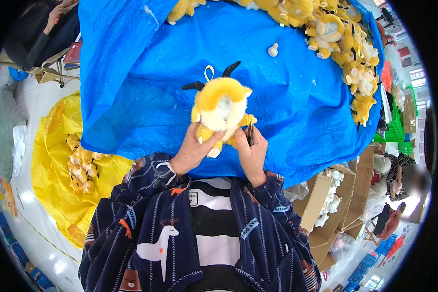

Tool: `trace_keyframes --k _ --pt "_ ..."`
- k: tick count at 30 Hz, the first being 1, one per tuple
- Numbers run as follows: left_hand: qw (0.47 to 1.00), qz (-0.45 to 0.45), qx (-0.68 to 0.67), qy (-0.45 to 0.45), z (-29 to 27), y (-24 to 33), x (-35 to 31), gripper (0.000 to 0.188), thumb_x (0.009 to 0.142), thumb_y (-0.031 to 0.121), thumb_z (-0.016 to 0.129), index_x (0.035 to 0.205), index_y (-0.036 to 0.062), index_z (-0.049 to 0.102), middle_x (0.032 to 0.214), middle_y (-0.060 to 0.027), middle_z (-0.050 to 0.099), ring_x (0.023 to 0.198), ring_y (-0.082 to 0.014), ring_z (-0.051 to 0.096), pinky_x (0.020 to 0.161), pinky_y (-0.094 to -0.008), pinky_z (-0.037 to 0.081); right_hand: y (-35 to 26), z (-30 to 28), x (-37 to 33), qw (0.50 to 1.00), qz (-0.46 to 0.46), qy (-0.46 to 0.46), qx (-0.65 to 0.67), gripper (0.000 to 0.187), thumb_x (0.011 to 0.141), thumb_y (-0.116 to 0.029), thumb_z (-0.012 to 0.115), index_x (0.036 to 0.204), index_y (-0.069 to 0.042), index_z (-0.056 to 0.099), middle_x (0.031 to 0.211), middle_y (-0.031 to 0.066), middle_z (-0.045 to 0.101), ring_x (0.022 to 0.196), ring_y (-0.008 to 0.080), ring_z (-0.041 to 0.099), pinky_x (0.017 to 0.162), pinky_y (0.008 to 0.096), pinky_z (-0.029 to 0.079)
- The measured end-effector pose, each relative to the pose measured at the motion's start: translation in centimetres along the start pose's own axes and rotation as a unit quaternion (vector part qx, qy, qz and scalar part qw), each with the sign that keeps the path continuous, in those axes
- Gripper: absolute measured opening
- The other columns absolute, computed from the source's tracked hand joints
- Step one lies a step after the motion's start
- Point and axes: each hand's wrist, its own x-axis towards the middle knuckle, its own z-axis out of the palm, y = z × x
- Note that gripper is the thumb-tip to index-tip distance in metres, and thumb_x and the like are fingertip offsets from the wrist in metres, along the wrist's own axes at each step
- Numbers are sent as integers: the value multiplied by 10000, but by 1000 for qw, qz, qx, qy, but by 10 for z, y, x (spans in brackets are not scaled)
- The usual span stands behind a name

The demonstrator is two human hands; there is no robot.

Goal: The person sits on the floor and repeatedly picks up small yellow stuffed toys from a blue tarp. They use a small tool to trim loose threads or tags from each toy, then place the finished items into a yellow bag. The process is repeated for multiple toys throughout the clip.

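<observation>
A yellow and white plush toy (222,109) with black horns, a hanging loop on top and a pale gap in its front is held up over the blue sheet. My left hand (193,151) grips its lower left side, thumb across the belly. By the toy's lower right side is my right hand (252,153), closed on a small dark metal tool (250,134) that looks like thread snips. Most of that tool is hidden by the fingers, and I cannot tell whether its tip touches the plush.
Under the toy spreads a blue plastic sheet (151,107), with a white bulb-shaped piece (273,50) on it. Many similar plush toys (326,31) line its far right edge. A yellow sheet (51,160) with more toys lies left. Cardboard boxes (314,202) stand right. Other people sit nearby.
</observation>
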Motion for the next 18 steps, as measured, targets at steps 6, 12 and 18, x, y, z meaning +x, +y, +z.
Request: trace_keyframes --k 6,12,18 --pt "968 171 183 -6 3 6 -5 502 809 90 639 1232 -13 389 1223 -132 465 1145 -211 460 934 -313 391 5 -1 -2 988 90 -39 118 235 851 -228 575 832 7 572 643 21 558 520 62 493 463 203 378" --pt "944 235 221 -64 1 9 -1 532 772 133 682 1215 19 411 1200 -151 462 1143 -290 442 971 -374 338 7 5 -6 942 159 -9 295 172 865 -167 562 890 2 583 647 -3 548 535 50 473 473 200 355" --pt "936 233 254 -77 -5 6 1 526 738 154 715 1176 68 438 1187 -157 469 1090 -324 475 953 -418 358 -3 21 -11 873 207 30 440 138 870 -148 574 924 -22 561 775 12 575 690 102 571 640 237 472"
